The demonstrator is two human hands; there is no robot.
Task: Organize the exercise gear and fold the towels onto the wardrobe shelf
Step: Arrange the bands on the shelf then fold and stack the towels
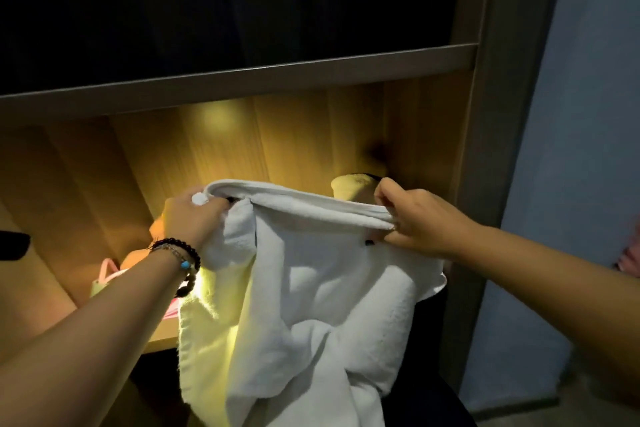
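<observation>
Before the lit wardrobe shelf [162, 340] a person stands with a white towel [311, 288] stretched between two raised hands, and from where I watch the job looks barely begun on this piece. At the far left edge something dark [14, 243] juts into sight; I cannot tell what it is. Next to it, low on the shelf, lie a few pinkish and pale things [107, 274], half hidden behind the left forearm, perhaps some of the exercise gear, though they are too dim to name. The left hand [190, 218], with dark beaded bracelets [183, 263] on its wrist, has its fingers curled round the left end of the towel's top edge, gripping a bunched corner. Across the middle the towel's top hem runs nearly taut from hand to hand, while the rest hangs loose and rumpled in front of the shelf's near edge, no neat crease showing yet. The right hand [412, 218] pinches the right end of that hem between thumb and fingertips. Just behind it, far right on the shelf, sits a pale rolled or folded bundle [353, 185], possibly a towel already put away. I judge this towel still needs squaring, folding and laying on the shelf, and the things at the left may still want tidying.
</observation>
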